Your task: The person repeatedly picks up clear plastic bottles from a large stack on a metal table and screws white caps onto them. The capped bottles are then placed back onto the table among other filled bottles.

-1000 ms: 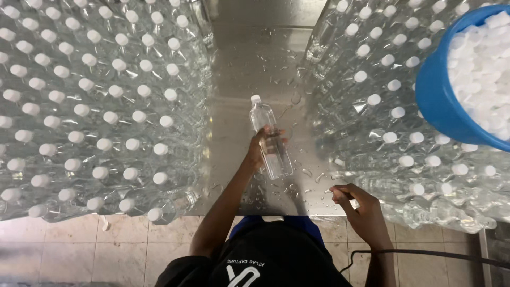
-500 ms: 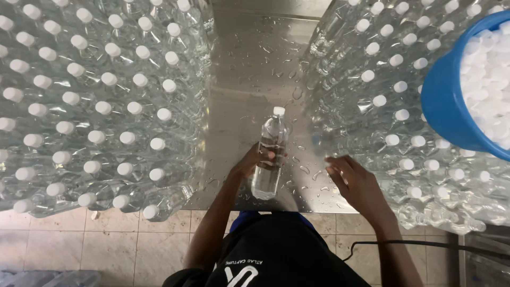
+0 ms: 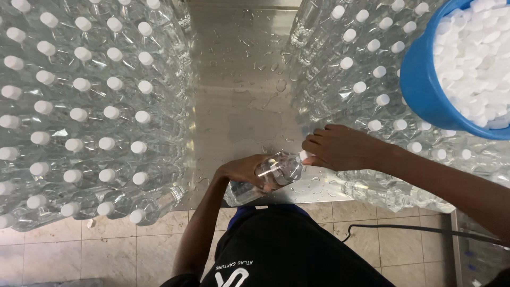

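My left hand (image 3: 245, 171) grips a clear plastic water bottle (image 3: 268, 176) around its middle. The bottle lies tilted low over the wet steel table (image 3: 239, 90), its white-capped neck pointing right. My right hand (image 3: 339, 148) is closed around that cap end, fingers curled on the neck. Both hands meet near the table's front edge, between two big blocks of capped bottles.
Several capped clear bottles (image 3: 90, 111) stand packed on the left, and more bottles (image 3: 366, 79) fill the right. A blue tub (image 3: 425, 95) heaped with white caps sits at the upper right. A black cable (image 3: 414, 231) crosses the tiled floor (image 3: 106, 250) below.
The bottle has tipped from nearly upright to lying sideways and lower. My right hand moved up and left from the table edge onto its cap end.
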